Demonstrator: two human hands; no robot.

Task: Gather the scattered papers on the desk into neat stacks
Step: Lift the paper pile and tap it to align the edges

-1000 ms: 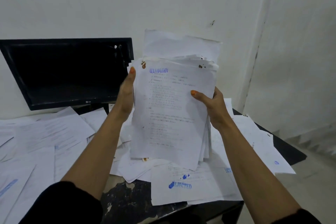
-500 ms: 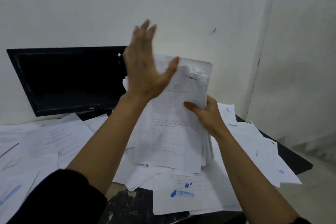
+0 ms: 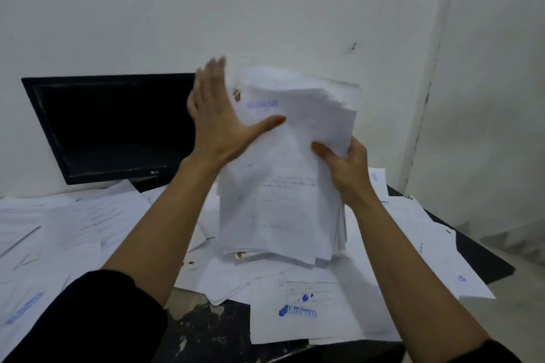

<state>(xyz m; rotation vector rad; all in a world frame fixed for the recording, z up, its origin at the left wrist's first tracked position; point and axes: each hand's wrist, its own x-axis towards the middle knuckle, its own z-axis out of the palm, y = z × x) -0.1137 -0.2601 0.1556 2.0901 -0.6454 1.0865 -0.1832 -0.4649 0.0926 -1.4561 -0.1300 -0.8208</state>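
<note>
Item, far left: loose sheets lie scattered flat across the table, overlapping, some with blue stamps. Behind them a dark monitor stands against the wall. Item, centre-left: the left hand, blurred, fingers straight and spread wide, gripping nothing; its palm faces the left edge of the stack and its thumb lies across the front sheet. Item, centre: the paper stack, held upright on its lower edge, which rests on the strewn papers; long axis near vertical, top leaning slightly to the right, upper edges fanned and uneven. Item, centre-right: the right hand grips the stack's right edge, thumb on the front sheet, fingers hidden behind. Judgement: the stack stands between the two hands, so squaring it probably calls for the flat left palm to press rightward against the held side. Item, right: further sheets lie flat towards the table's corner, one sheet stamped "REJECTED" near the front.
</note>
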